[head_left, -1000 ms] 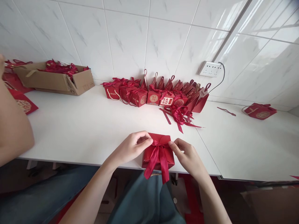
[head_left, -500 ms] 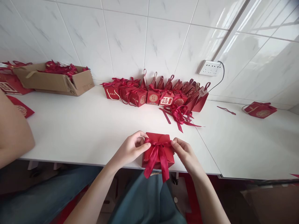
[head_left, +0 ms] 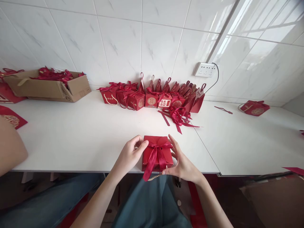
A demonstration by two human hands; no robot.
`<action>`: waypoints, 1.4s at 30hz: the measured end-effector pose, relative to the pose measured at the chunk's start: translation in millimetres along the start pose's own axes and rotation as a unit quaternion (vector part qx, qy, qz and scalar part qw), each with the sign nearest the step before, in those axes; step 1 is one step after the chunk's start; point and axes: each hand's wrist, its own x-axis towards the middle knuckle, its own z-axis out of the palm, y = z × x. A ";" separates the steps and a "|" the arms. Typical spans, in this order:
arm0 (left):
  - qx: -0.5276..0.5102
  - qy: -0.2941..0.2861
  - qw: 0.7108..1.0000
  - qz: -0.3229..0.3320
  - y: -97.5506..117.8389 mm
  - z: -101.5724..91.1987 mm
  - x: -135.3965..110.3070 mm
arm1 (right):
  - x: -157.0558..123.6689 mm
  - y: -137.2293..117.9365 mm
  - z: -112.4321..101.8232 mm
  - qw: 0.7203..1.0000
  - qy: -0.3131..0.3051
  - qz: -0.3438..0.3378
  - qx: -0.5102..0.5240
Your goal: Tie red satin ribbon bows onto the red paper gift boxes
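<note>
A red gift box (head_left: 146, 155) stands at the table's front edge, right in front of me. On its lid is a red satin ribbon (head_left: 154, 159) tied in a bow, its tails hanging down the front. A twisted cream cord handle (head_left: 154, 177) shows below them. My left hand (head_left: 133, 151) pinches the bow's left loop between thumb and fingers at the box's left edge. Around the right side of the box curves my right hand (head_left: 181, 161), fingers along the side and thumb at the front by the ribbon tail. Where its fingers press is partly hidden.
Several finished red boxes (head_left: 136, 100) line the tiled wall, with loose ribbon bows (head_left: 178, 115) before them. A cardboard box (head_left: 45, 88) of ribbons stands back left. Another person's arm (head_left: 11, 145) rests at left. One red box (head_left: 254, 108) sits far right.
My right hand has let go of the bow's right loop and moved down around the box's right side, thumb to the front. My left hand stays at the left loop. The view has shifted slightly.
</note>
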 end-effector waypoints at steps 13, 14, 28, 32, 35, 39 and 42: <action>0.067 0.234 0.915 0.323 29.6 21.1 -37.9 | -8.3 -34.5 7.5 0.960 0.184 -0.152 -0.145; 0.081 0.237 0.905 0.344 32.7 23.2 -41.3 | -9.1 -35.4 7.7 0.956 0.196 -0.157 -0.149; 0.138 0.230 0.858 0.438 53.5 32.6 -57.5 | -18.1 -44.0 9.3 0.936 0.255 -0.166 -0.174; 0.137 0.233 0.858 0.437 55.0 32.0 -58.7 | -19.2 -44.1 10.1 0.937 0.255 -0.166 -0.172; 0.132 0.240 0.855 0.440 56.2 31.5 -59.0 | -19.8 -44.3 10.4 0.938 0.252 -0.173 -0.164; 0.125 0.246 0.855 0.440 56.7 31.2 -59.6 | -20.4 -45.7 10.6 0.940 0.247 -0.173 -0.162; 0.118 0.258 0.856 0.432 56.1 30.7 -60.9 | -20.4 -47.4 10.9 0.937 0.249 -0.176 -0.172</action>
